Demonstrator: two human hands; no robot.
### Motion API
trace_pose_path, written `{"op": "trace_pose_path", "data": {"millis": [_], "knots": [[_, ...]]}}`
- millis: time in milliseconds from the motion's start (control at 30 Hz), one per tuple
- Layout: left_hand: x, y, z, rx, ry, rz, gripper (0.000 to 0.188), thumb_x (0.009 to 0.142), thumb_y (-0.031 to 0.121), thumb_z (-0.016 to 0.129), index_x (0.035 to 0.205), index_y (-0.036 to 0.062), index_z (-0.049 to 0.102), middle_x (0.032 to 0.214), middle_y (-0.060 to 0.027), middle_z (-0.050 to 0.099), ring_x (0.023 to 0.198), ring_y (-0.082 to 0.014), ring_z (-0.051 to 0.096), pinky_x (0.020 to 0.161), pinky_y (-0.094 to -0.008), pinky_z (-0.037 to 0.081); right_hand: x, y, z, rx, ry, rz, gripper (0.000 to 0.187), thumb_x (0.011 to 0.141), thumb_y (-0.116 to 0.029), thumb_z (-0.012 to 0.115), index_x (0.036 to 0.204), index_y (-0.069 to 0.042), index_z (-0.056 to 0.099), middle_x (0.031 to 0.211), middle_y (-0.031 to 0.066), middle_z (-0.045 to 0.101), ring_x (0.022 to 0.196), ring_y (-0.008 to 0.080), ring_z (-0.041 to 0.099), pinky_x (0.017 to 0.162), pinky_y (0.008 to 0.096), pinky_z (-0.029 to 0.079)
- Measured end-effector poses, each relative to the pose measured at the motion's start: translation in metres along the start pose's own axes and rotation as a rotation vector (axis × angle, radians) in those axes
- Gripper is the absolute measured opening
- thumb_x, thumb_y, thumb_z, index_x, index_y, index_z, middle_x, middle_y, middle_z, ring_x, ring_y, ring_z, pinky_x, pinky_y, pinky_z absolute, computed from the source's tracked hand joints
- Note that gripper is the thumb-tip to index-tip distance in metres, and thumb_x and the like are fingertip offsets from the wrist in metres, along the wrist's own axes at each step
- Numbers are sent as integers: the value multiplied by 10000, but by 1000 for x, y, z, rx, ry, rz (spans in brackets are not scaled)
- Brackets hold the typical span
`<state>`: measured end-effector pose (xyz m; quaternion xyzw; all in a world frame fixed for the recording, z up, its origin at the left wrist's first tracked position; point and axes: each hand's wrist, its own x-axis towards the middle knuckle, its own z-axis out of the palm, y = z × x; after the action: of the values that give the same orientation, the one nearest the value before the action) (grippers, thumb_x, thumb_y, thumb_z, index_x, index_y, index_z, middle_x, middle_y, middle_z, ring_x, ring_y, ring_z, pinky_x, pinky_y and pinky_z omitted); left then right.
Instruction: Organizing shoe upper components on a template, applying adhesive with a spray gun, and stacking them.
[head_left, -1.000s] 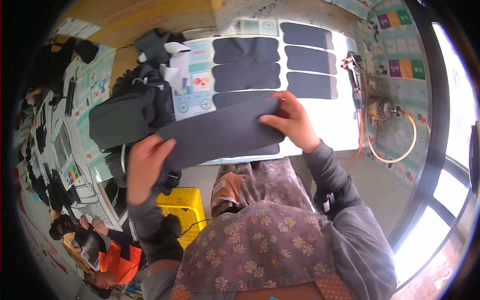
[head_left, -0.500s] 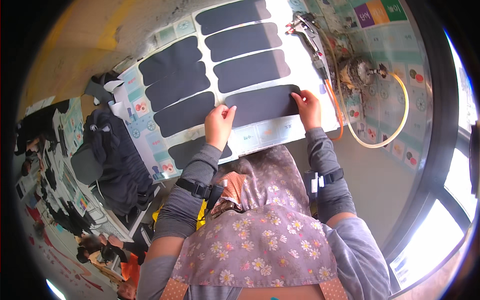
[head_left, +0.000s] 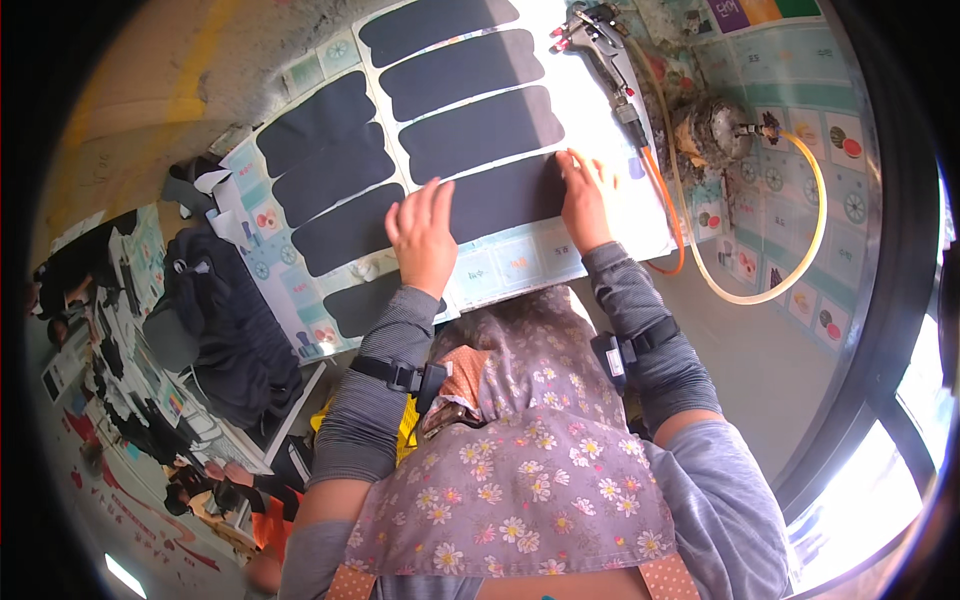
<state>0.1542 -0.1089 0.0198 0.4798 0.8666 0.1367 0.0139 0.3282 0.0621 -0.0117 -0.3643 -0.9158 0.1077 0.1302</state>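
A dark, rounded rectangular fabric piece (head_left: 507,200) lies flat at the near end of the right column on a white-topped work table (head_left: 510,262). My left hand (head_left: 422,235) is at its left end, fingers stretched out and apart, over the gap between the two columns. At the opposite end, the thumb and fingertips of my right hand (head_left: 587,200) are together on the piece's corner; glare washes out part of these fingers. Several similar pieces lie in the same column, such as one dark panel (head_left: 480,130). More are in the left column, including a near panel (head_left: 365,305) partly behind my left forearm.
A spray gun (head_left: 600,60) with an orange hose (head_left: 662,190) rests at the table's far right. Beside it, a yellowish hose (head_left: 815,220) loops from a grimy round metal fitting (head_left: 712,130). Black cloth (head_left: 225,330) is heaped on the left. Another person in orange (head_left: 270,525) is at lower left.
The fabric piece has shifted slightly left and now lies in line with its column. My left hand has let go and spread its fingers. My right hand has moved a little left and away from me.
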Motion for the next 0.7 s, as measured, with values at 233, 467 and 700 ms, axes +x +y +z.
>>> {"op": "trace_pose_path", "data": {"millis": [233,467,700], "knots": [[-41,-8,-35,54,-273,266,344,819,84,521,1149,44,607,1229,-77,584,1170,-215,504,1101,-515,241,-5,-25,-55,-162,-671,-23,186,729,-64,527,819,-35,687,930,82,675,1022,272,576,925,571,371],[-79,-37,-121,-20,-284,119,123,851,177,599,843,60,637,806,-64,618,845,-254,577,753,-411,454,149,33,-24,-100,370,2,200,765,-67,554,963,-58,586,910,180,629,810,357,639,692,456,520],[-234,-95,-154,136,-269,-510,407,932,299,513,617,49,582,653,-144,604,664,-341,602,588,-470,454,230,59,-18,-25,-291,407,309,876,-271,587,1114,-80,540,1165,203,609,1101,381,587,887,492,479]]}}
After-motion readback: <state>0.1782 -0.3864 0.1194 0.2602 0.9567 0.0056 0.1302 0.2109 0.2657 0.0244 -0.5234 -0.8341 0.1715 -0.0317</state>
